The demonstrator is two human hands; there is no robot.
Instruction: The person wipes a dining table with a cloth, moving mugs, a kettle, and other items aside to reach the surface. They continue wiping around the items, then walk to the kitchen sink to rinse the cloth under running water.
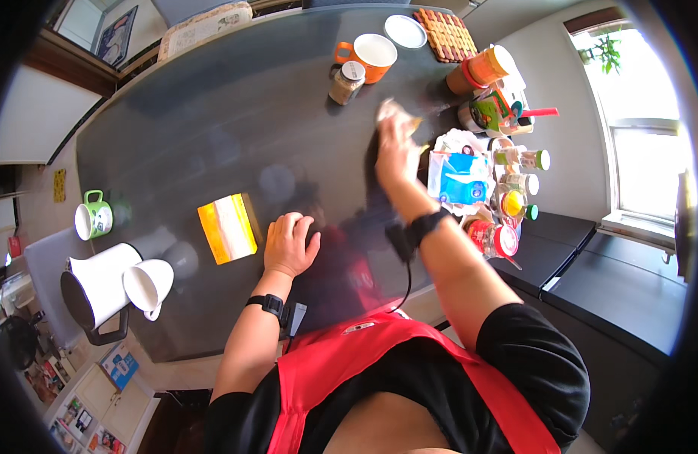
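Note:
My right hand [398, 150] reaches over the right part of the dark table [241, 130], its fingers closed on a crumpled whitish cloth or tissue [389, 109] with a yellowish part; motion blurs both. Near the front edge my left hand [291, 244] rests on the table, fingers somewhat apart, holding nothing. Left of it lies a yellow-and-white packet [228, 228]. Beyond my right hand stand a glass jar [347, 84] with a white lid and an orange mug [374, 57]. Just right of my right hand lies a blue-and-white packet [462, 177].
Several jars [513, 202] crowd the right edge, near a stacked orange container [488, 65]. A white lid or plate [405, 31] and a woven trivet [446, 35] lie at the far right. A green mug [94, 215], a white kettle [102, 278] and a white cup [148, 286] stand left.

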